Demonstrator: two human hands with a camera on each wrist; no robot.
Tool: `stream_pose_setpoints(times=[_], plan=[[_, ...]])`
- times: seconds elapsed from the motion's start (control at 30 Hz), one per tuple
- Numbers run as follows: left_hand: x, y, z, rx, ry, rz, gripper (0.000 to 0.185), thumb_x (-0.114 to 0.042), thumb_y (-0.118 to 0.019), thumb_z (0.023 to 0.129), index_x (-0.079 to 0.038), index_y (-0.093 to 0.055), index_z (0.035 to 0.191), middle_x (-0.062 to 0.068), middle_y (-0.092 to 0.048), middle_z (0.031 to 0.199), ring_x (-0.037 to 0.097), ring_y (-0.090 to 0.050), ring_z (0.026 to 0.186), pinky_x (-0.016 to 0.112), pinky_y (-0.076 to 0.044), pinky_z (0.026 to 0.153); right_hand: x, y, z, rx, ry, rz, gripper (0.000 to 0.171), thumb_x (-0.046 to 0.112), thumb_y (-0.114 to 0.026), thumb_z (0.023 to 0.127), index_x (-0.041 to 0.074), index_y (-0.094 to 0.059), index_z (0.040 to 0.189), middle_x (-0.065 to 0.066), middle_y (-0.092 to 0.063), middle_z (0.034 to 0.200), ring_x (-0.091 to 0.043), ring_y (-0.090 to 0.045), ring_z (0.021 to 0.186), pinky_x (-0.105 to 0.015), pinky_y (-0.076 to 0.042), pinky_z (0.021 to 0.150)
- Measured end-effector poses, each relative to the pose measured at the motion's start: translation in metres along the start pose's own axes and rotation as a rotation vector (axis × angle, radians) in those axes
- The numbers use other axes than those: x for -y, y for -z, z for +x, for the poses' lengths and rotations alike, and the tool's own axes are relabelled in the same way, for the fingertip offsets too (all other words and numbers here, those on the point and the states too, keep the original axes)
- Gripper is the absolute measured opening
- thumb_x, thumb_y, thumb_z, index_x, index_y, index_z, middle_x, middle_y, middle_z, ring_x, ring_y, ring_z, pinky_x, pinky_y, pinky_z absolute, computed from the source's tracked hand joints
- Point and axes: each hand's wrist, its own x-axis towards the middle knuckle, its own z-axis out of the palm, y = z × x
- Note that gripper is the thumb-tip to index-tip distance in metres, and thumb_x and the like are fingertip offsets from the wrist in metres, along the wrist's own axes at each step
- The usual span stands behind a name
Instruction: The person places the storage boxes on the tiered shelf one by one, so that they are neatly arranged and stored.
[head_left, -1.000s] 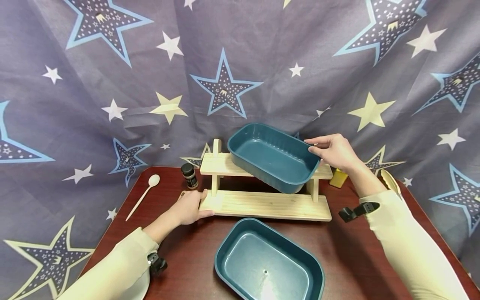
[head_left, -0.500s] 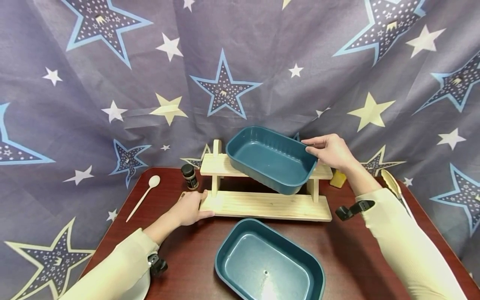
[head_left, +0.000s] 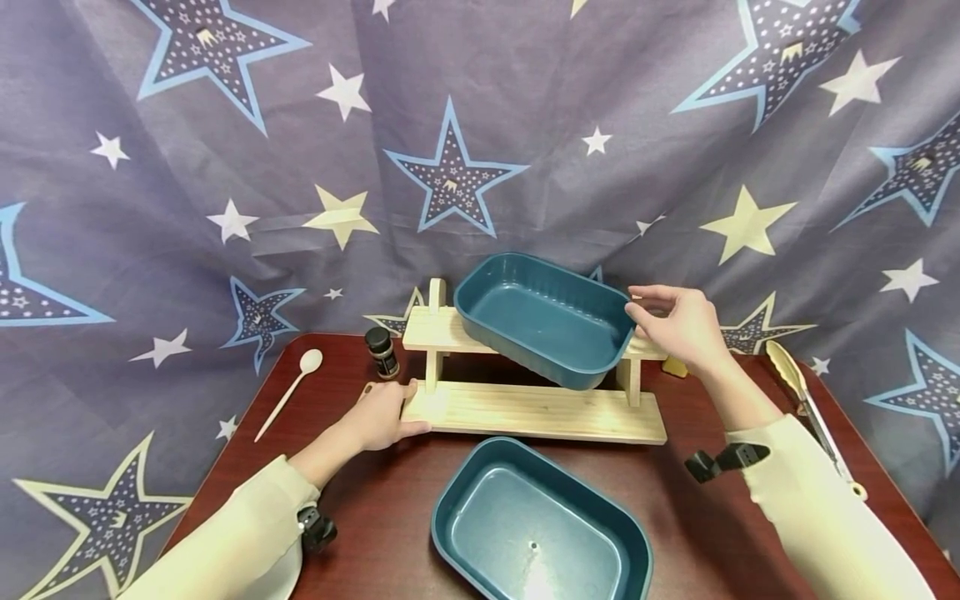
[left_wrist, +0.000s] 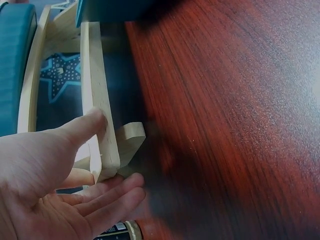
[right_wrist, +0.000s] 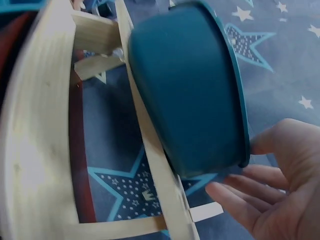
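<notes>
Your left hand, just left of centre in the head view, grips the left end of the lower board of a two-tier wooden shelf. The left wrist view shows the thumb laid against the board's face and the fingers reaching around its end, so that the end is pinched between them.

Your right hand, right of centre, is at the right end of a blue rectangular tub. Its thumb and fingers are parted and loosely bent; the thumb tip lies right at the rim, but you cannot tell whether it touches. The tub stands on the upper board, turned at a slant, with its near corner jutting over the front edge.

A second blue tub, at bottom centre, rests on the red-brown table in front of the shelf. A black-capped jar stands beyond your left hand, with a pale spoon farther left. Tongs lie at the right, partly beneath your sleeve; a yellow object shows behind your right wrist. A star-patterned curtain fills the upper frame.
</notes>
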Motion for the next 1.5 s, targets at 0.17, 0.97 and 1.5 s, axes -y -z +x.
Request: stream_pose_setpoints(times=[0.17, 0.97, 1.5], plan=[[-0.001, 0.003, -0.001, 0.011, 0.016, 0.004, 0.123, -0.097, -0.054, 0.078, -0.001, -0.055, 0.154, 0.022, -0.074, 0.132, 0.033, -0.074, 0.118, 0.050, -0.058, 0.097, 0.004, -0.006, -0.014, 0.016, -0.025, 0.138, 0.049, 0.025, -0.072, 0.101, 0.006, -0.064, 0.146, -0.025, -0.073, 0.133, 0.010, -0.072, 0.078, -0.019, -0.061, 0.069], [-0.063, 0.061, -0.021, 0.047, 0.029, -0.048, 0.095, -0.064, -0.076, 0.091, 0.011, -0.057, 0.146, 0.032, -0.073, 0.125, 0.044, -0.073, 0.113, 0.055, -0.058, 0.093, 0.008, -0.020, -0.013, 0.032, -0.085, 0.132, 0.061, 0.024, -0.067, 0.103, 0.005, -0.048, 0.158, -0.022, -0.060, 0.153, -0.040, -0.060, 0.140, -0.047, -0.053, 0.110], [-0.042, 0.040, -0.016, 0.017, 0.015, -0.020, 0.100, -0.073, -0.072, 0.088, 0.007, -0.058, 0.147, 0.028, -0.075, 0.121, 0.035, -0.076, 0.109, 0.053, -0.060, 0.088, 0.006, -0.024, -0.002, 0.041, -0.058, 0.176, 0.056, 0.016, -0.057, 0.108, 0.004, -0.043, 0.161, -0.026, -0.056, 0.155, -0.041, -0.057, 0.143, -0.053, -0.047, 0.116]])
